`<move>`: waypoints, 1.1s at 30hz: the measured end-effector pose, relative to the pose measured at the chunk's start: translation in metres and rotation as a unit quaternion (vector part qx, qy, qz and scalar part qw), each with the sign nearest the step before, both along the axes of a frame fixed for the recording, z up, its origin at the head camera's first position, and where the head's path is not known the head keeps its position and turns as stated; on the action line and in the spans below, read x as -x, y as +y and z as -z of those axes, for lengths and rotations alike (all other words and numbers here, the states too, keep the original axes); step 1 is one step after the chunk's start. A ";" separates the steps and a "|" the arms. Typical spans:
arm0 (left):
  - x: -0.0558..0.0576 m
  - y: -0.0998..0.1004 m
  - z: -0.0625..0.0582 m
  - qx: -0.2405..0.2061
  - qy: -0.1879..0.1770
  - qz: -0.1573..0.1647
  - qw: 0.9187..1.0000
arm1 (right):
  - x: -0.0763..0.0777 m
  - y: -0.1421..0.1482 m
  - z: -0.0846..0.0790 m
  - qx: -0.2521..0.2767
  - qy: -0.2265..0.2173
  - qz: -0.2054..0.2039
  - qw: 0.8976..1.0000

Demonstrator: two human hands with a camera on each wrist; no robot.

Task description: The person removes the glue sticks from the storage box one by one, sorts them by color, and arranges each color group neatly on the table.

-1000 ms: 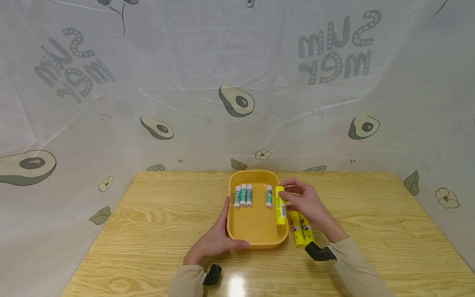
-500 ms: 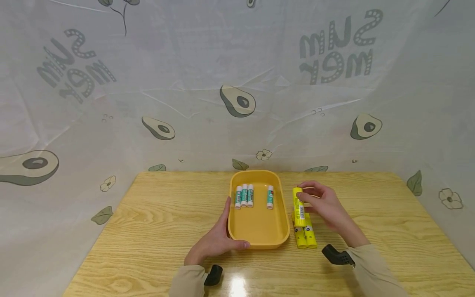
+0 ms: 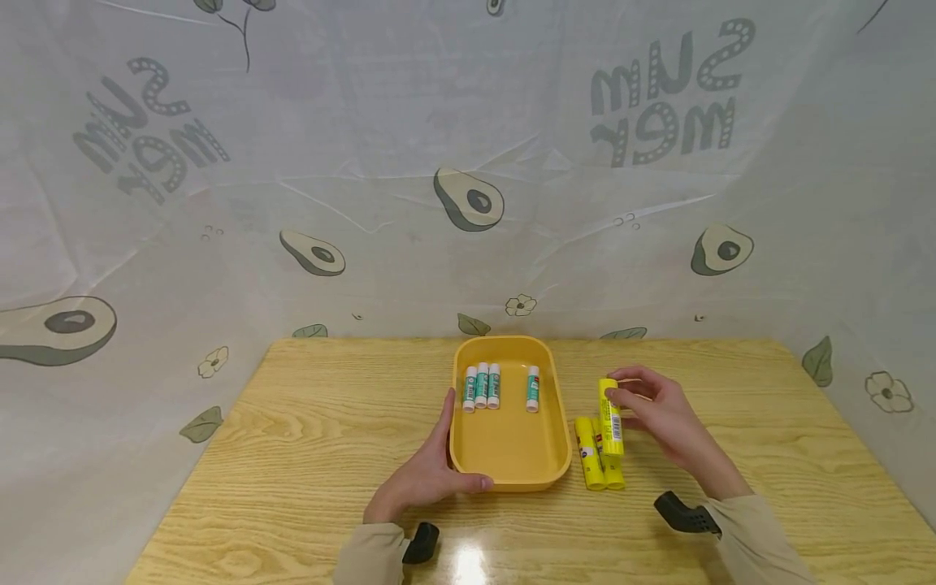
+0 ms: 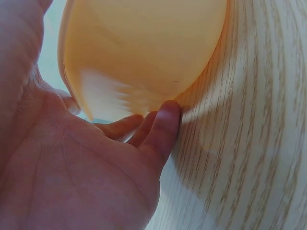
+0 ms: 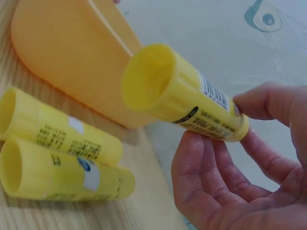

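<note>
With its thumb and fingertips, my right hand (image 3: 661, 414) pinches a large yellow glue stick (image 3: 611, 418) near one end, raised above the table to the right of the tray. Two more yellow glue sticks lie side by side under it, a left one (image 3: 589, 453) and a right one (image 5: 67, 172). My left hand (image 3: 427, 471) grips the near left corner of an orange-yellow tray (image 3: 504, 447), thumb at the near rim and fingers along the outer wall. Inside the tray, three small green-and-white glue sticks (image 3: 482, 386) lie at the left and another one (image 3: 532, 388) at the right.
Everything rests on a wooden table (image 3: 329, 406). A pale cloth (image 3: 395, 268) printed with avocados hangs behind it and at both sides. Black wrist devices show at the left sleeve (image 3: 369, 552) and the right sleeve (image 3: 760, 536).
My right hand has carried the yellow glue stick from over the tray's right side rightward, to above the two on the table. My left hand stays at the tray.
</note>
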State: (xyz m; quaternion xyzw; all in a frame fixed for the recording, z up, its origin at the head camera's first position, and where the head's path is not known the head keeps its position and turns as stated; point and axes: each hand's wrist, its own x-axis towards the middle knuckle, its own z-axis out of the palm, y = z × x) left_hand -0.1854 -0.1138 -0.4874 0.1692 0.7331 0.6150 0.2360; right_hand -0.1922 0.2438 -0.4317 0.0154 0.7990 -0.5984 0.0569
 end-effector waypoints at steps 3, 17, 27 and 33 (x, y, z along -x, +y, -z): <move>0.000 0.000 0.000 -0.007 -0.005 0.002 1.000 | -0.002 0.003 0.003 -0.003 -0.004 0.000 1.000; -0.001 -0.001 0.000 -0.010 -0.005 0.004 1.000 | -0.007 0.018 0.014 -0.029 -0.026 -0.002 0.999; -0.001 -0.001 0.000 -0.004 0.005 0.001 1.000 | -0.007 0.028 0.022 -0.057 -0.049 -0.011 0.997; -0.001 -0.001 0.000 -0.003 0.008 0.002 1.000 | -0.007 0.032 0.027 -0.076 -0.055 -0.015 0.995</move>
